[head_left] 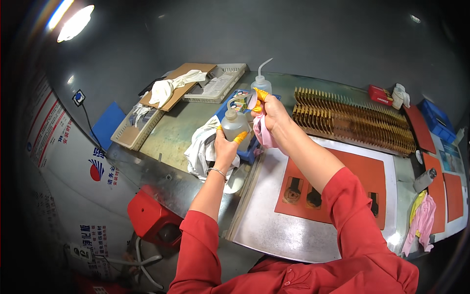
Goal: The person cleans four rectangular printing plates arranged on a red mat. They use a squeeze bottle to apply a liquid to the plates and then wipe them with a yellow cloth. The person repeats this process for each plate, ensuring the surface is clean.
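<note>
My left hand (226, 150) is wrapped round a translucent squeeze wash bottle (234, 128) with a bent spout, held upright. Yellow covers sit on the fingertips of both hands. In my right hand (274, 113) a pink cloth (265, 133) is bunched, its upper part by the tip of the bottle's spout. Behind them stands a second wash bottle (261, 84). A white cloth (197, 153) lies below and left of the held bottle, and a blue tray (248, 156) shows in part behind it.
An orange mat (342, 169) with several dark flat pieces lies at the right. Beyond it stands a long slotted brown rack (352, 122). Pale baskets (133, 139), cardboard (181, 93) and cloths occupy the back left. A red stool (149, 210) stands below the table edge; a grey bottle (425, 180) is far right.
</note>
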Action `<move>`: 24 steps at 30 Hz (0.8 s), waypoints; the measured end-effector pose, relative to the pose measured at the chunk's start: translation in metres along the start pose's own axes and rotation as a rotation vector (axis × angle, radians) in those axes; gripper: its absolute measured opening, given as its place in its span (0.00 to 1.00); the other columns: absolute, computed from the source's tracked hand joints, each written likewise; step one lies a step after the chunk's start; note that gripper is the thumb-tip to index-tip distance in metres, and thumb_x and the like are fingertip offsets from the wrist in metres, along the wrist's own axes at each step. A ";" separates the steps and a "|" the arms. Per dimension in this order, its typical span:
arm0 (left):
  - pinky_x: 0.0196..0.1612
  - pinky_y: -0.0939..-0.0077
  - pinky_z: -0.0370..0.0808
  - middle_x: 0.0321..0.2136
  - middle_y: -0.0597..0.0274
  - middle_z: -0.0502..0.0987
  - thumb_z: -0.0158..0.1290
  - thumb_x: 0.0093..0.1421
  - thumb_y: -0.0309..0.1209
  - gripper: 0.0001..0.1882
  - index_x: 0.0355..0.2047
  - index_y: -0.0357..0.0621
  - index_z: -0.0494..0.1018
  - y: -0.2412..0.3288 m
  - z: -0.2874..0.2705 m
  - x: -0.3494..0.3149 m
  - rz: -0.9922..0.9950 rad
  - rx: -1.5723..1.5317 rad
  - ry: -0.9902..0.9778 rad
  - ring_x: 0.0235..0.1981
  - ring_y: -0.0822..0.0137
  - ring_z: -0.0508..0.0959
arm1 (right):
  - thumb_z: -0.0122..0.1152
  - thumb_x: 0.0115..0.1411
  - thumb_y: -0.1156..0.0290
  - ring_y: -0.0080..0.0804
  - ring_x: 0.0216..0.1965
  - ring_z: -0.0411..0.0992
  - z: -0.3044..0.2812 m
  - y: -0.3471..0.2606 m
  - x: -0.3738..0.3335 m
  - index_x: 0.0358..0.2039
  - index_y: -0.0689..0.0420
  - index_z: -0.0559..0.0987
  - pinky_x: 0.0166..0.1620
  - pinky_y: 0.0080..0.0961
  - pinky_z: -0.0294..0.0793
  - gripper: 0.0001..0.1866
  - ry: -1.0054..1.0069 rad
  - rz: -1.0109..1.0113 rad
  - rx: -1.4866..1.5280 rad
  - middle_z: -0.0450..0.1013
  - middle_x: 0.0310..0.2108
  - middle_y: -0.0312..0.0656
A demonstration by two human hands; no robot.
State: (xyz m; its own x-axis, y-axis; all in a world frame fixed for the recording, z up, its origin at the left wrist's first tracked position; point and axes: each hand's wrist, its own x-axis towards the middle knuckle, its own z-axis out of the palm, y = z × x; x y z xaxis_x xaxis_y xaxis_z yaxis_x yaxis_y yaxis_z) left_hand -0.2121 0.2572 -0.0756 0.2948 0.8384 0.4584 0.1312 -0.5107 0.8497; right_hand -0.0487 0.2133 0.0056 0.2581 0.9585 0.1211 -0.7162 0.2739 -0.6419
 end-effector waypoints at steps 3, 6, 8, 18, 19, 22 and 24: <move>0.43 0.69 0.71 0.38 0.49 0.75 0.67 0.43 0.37 0.32 0.43 0.34 0.65 -0.001 0.002 -0.001 0.015 0.005 0.008 0.40 0.58 0.76 | 0.40 0.62 0.73 0.21 0.17 0.61 0.007 -0.003 -0.006 0.29 0.53 0.72 0.17 0.20 0.59 0.10 0.047 -0.012 0.003 0.67 0.20 0.34; 0.43 0.69 0.71 0.38 0.50 0.75 0.67 0.43 0.37 0.31 0.43 0.35 0.66 -0.003 -0.001 0.000 0.024 -0.008 0.012 0.39 0.58 0.76 | 0.40 0.62 0.73 0.21 0.16 0.60 0.010 -0.002 -0.006 0.29 0.53 0.72 0.17 0.19 0.58 0.10 0.033 -0.006 -0.006 0.66 0.19 0.33; 0.42 0.69 0.71 0.37 0.50 0.75 0.67 0.44 0.36 0.30 0.42 0.35 0.66 -0.004 0.000 -0.001 0.037 -0.026 0.019 0.39 0.59 0.76 | 0.40 0.62 0.73 0.21 0.16 0.60 0.012 -0.002 -0.008 0.28 0.53 0.72 0.17 0.19 0.58 0.10 0.034 -0.010 -0.032 0.66 0.19 0.33; 0.42 0.69 0.71 0.37 0.51 0.76 0.67 0.43 0.40 0.32 0.42 0.34 0.67 -0.023 -0.004 0.005 0.083 0.044 0.040 0.38 0.59 0.76 | 0.46 0.62 0.70 0.21 0.13 0.56 0.030 -0.027 -0.048 0.23 0.54 0.71 0.16 0.19 0.55 0.11 0.095 -0.026 0.112 0.63 0.15 0.33; 0.42 0.70 0.71 0.37 0.52 0.76 0.67 0.43 0.41 0.32 0.42 0.33 0.67 -0.022 0.006 0.009 0.103 -0.039 0.024 0.38 0.59 0.76 | 0.47 0.61 0.70 0.21 0.13 0.56 -0.012 -0.041 -0.038 0.22 0.54 0.72 0.16 0.20 0.56 0.11 -0.137 -0.061 0.035 0.63 0.14 0.33; 0.43 0.71 0.70 0.38 0.51 0.76 0.66 0.46 0.41 0.31 0.42 0.32 0.67 -0.023 0.001 0.004 0.058 0.115 0.007 0.39 0.61 0.75 | 0.49 0.62 0.68 0.19 0.12 0.55 -0.029 -0.085 -0.089 0.20 0.54 0.69 0.16 0.18 0.55 0.13 0.021 -0.034 -0.019 0.60 0.13 0.32; 0.44 0.72 0.70 0.38 0.51 0.76 0.65 0.48 0.42 0.30 0.43 0.32 0.67 -0.024 0.003 0.002 0.087 0.043 0.017 0.40 0.62 0.75 | 0.46 0.63 0.60 0.24 0.07 0.56 -0.034 -0.121 -0.150 0.22 0.55 0.70 0.09 0.23 0.57 0.16 0.113 0.137 -0.251 0.60 0.12 0.33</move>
State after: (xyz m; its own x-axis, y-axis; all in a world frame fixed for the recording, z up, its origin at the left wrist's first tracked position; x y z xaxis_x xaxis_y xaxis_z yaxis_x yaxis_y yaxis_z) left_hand -0.2117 0.2701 -0.0956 0.2909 0.7935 0.5345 0.1469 -0.5891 0.7946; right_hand 0.0217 0.0334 0.0396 0.2510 0.9664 -0.0551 -0.5699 0.1015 -0.8154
